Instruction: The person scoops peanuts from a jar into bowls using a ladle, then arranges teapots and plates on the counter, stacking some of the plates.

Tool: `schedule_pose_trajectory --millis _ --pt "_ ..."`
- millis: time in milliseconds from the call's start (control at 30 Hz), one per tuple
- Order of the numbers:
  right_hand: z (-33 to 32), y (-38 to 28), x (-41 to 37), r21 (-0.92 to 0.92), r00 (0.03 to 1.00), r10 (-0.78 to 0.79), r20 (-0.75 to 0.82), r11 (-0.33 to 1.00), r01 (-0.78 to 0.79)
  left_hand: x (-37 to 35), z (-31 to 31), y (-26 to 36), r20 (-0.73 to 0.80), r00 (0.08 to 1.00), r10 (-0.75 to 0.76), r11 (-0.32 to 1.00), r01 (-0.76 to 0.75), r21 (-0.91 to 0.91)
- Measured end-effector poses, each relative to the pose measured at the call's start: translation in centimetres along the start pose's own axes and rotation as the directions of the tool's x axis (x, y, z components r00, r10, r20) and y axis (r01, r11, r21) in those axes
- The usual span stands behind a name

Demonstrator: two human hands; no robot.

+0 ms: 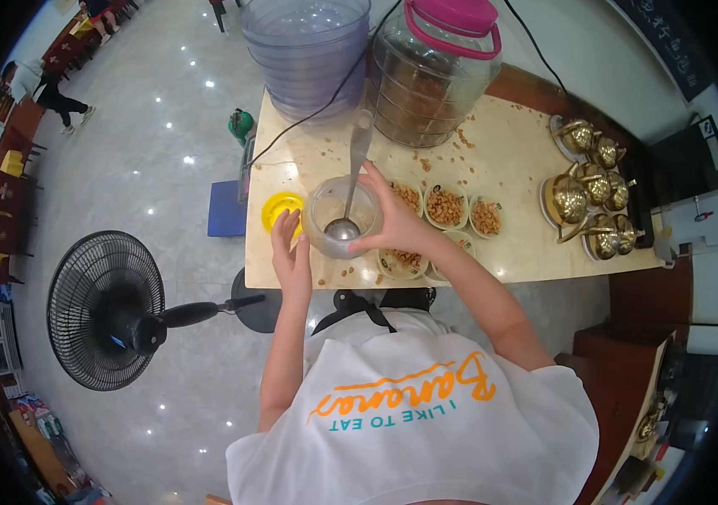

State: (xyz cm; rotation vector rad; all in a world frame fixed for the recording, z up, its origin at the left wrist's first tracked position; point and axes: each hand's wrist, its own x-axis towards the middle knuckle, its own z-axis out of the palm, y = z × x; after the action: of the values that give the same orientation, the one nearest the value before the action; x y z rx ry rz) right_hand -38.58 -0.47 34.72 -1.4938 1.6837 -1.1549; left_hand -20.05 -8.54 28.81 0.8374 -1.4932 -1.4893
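The small clear jar [335, 217], with a metal ladle [347, 220] standing in it, sits at the near edge of the worktop [510, 151], the right hand [394, 223] cupped around its right wall and the left hand [290, 248] open just beside its left, by a yellow lid [280, 207], with filled snack bowls [445, 206] to the right.

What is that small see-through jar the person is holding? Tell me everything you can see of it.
The clear jar is small, round and looks like plastic, with its top open. It stands upright near the front edge of the table. A metal ladle rests inside, its handle leaning out past the rim; otherwise the jar looks nearly empty. The right hand grips its right side and the left hand lies against its left. A yellow lid sits beside it.
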Motion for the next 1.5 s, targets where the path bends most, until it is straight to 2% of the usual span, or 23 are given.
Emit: schedule_pose_trajectory --millis 33,133,200,233,300,400,500,600,767,867,933,1100,1300,1500 --pt "-0.1 0.4 0.1 -0.008 1.000 -0.015 -0.001 1.000 0.015 -0.3 -0.1 1.1 0.041 0.999 -0.023 1.000 0.023 -0.001" --pt "-3.1 3.9 0.2 -0.218 0.983 -0.170 -0.073 0.964 0.150 -1.0 0.6 2.2 0.110 0.979 0.170 0.959 -0.190 0.210" --pt "-5.2 5.4 0.7 0.047 0.966 -0.004 -0.257 0.999 0.017 -1.2 0.9 1.5 0.121 0.976 0.182 0.959 -0.203 0.197" --pt "-6.4 6.8 0.8 -0.111 0.977 0.056 -0.208 0.991 -0.080 -1.2 1.0 1.3 0.126 0.974 0.190 0.959 -0.211 0.190" --pt "-8.3 9.8 0.7 -0.425 0.970 0.196 -0.141 0.873 -0.238 -1.7 1.3 1.3 0.103 0.981 0.166 0.963 -0.184 0.197" --pt "-8.6 12.1 0.8 -0.675 0.935 0.343 -0.087 0.670 -0.309 -2.3 1.3 1.3 0.051 0.994 0.094 0.977 -0.102 0.187" --pt "-8.5 13.0 1.1 -0.799 0.914 0.402 -0.054 0.532 -0.282 -2.8 0.5 1.1 -0.008 1.000 0.003 0.987 -0.002 0.160" --pt "-8.2 13.6 1.7 -0.803 0.890 0.455 -0.014 0.525 -0.281 -3.3 -0.6 0.4 -0.066 0.996 -0.053 0.993 0.059 0.100" --pt "-7.7 14.7 2.0 -0.783 0.901 0.432 0.028 0.570 -0.249 -3.7 -1.8 -0.4 -0.171 0.982 -0.081 0.996 0.085 0.014" --pt "-7.4 15.2 2.0 -0.770 0.903 0.423 0.079 0.601 -0.214 -3.7 -2.3 -0.6 -0.185 0.978 -0.094 0.994 0.102 0.038" --pt "-7.3 15.6 2.1 -0.743 0.909 0.407 0.095 0.637 -0.207 -3.7 -2.5 -0.4 -0.206 0.970 -0.126 0.992 0.125 -0.017" --pt "-7.2 15.5 2.6 -0.658 0.937 0.350 -0.007 0.704 -0.268 -3.7 -2.6 0.0 -0.239 0.959 -0.153 0.988 0.150 -0.033" --pt "-10.2 12.1 1.7 -0.568 0.981 0.108 -0.159 0.803 -0.180 -4.3 -2.9 -0.4 -0.236 0.954 -0.183 0.983 0.176 -0.050" --pt "-12.9 4.8 0.0 -0.450 0.977 -0.011 -0.211 0.889 -0.087 -4.8 -2.9 -0.8 -0.172 0.964 -0.201 0.979 0.193 -0.062"
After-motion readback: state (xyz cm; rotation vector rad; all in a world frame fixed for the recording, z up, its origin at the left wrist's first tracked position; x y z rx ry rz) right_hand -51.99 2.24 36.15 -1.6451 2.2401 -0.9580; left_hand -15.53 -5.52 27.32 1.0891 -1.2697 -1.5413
